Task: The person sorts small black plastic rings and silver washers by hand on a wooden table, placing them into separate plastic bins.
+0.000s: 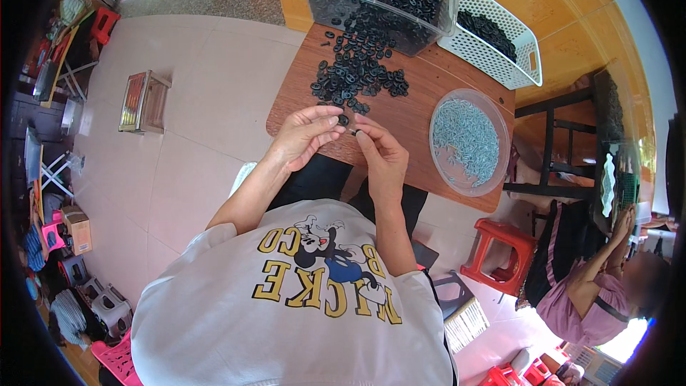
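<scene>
1. The left hand (pixel 304 136) pinches a black oval piece (pixel 343 121) between thumb and fingertips, above the near edge of the table.
2. The right hand (pixel 384 156), just beside it, has its thumb and index finger closed on a small dark part (pixel 355 132), mostly hidden by the fingertips; the 2 hands are near each other but apart.
3. Just beyond the hands, a loose pile of black oval pieces (pixel 350 75) spreads over the brown wood-grain table (pixel 294 93).
4. To the right, a round clear bowl (pixel 496 180) holds many small silvery metal pieces (pixel 464 136).
5. At the far side, a clear plastic tub (pixel 423 41) is heaped with more black pieces; right of it, a white perforated basket (pixel 527 68) holds small black parts (pixel 487 34).
6. Right of the table, a red plastic stool (pixel 525 254) stands on the floor, near a seated person in a mauve top (pixel 582 307).
7. Well to the left are a low metal-framed stool (pixel 145 104) and, farther left, a cardboard box (pixel 80 234).
</scene>
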`<state>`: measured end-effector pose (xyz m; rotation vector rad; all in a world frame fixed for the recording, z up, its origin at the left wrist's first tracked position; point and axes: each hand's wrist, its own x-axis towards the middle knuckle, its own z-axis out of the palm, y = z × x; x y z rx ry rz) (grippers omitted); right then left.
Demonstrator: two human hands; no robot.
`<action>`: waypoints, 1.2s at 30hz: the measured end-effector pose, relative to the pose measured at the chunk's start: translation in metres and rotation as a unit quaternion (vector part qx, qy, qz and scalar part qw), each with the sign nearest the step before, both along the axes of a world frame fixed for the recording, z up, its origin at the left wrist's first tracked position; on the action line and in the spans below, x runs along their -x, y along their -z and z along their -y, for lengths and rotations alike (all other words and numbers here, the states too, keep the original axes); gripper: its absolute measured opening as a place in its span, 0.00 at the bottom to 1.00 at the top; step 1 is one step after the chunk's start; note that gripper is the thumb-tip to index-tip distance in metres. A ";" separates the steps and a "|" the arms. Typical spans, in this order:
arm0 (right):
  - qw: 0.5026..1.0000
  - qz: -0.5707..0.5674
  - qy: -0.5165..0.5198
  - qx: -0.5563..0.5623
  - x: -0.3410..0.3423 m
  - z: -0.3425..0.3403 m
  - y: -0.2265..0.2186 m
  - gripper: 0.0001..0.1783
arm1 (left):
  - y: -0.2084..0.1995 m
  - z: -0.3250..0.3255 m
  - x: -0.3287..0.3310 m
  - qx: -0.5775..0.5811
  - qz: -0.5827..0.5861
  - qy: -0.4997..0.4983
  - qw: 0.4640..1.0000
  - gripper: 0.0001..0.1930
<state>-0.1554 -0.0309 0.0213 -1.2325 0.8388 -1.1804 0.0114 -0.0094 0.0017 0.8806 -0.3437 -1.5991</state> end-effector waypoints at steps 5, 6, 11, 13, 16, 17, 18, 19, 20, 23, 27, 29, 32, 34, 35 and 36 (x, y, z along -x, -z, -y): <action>0.991 -0.132 0.006 0.009 -0.004 -0.012 -0.013 0.09 | 0.001 0.000 0.011 0.017 0.001 -0.011 1.000 0.13; 0.991 -0.134 0.008 0.009 -0.004 -0.013 -0.011 0.09 | -0.001 0.001 0.013 0.023 -0.006 -0.006 1.000 0.13; 0.987 -0.149 0.027 0.049 -0.002 -0.014 -0.004 0.09 | -0.009 -0.003 0.013 0.024 -0.014 0.021 0.999 0.15; 0.989 -0.142 0.022 0.032 -0.001 -0.014 -0.003 0.09 | -0.008 -0.006 0.013 0.047 0.024 0.034 0.998 0.15; 0.992 -0.122 0.014 -0.004 -0.001 -0.014 0.000 0.09 | -0.009 -0.009 0.014 0.040 0.035 0.021 0.998 0.16; 0.994 -0.109 0.012 -0.023 -0.001 -0.014 0.000 0.08 | -0.008 -0.009 0.014 0.040 0.035 0.021 0.998 0.16; 0.994 -0.109 0.011 -0.024 -0.001 -0.014 0.000 0.08 | -0.006 -0.008 0.013 0.037 0.016 0.026 0.999 0.16; 0.996 -0.073 0.013 -0.041 -0.001 -0.014 -0.002 0.08 | -0.003 -0.007 0.012 0.034 -0.003 0.031 0.999 0.16; 0.998 -0.037 0.016 -0.057 -0.002 -0.014 -0.002 0.08 | -0.002 -0.007 0.011 0.033 -0.004 0.031 0.999 0.16; 0.995 -0.082 0.052 0.006 0.005 -0.007 0.005 0.08 | 0.002 -0.005 0.008 0.031 -0.050 0.039 0.997 0.16; 0.995 -0.082 0.056 -0.034 0.008 -0.002 0.007 0.07 | 0.005 -0.006 0.007 0.023 -0.003 0.052 0.998 0.15; 0.991 -0.112 0.054 -0.044 0.008 -0.001 0.007 0.07 | 0.001 -0.006 0.008 0.023 0.022 0.057 0.998 0.14; 0.987 -0.141 0.046 -0.061 0.005 -0.002 0.001 0.07 | -0.007 -0.006 0.009 0.018 0.048 0.041 0.998 0.14; 0.986 -0.147 0.047 -0.065 0.004 -0.003 -0.002 0.07 | -0.008 -0.006 0.008 0.030 0.070 0.050 0.996 0.14; 0.985 -0.153 0.047 -0.069 0.004 -0.004 -0.003 0.07 | -0.008 -0.007 0.009 0.031 0.070 0.051 0.996 0.14; 0.985 -0.153 0.046 -0.070 0.003 -0.004 -0.003 0.07 | -0.008 -0.008 0.008 0.036 0.087 0.052 0.994 0.14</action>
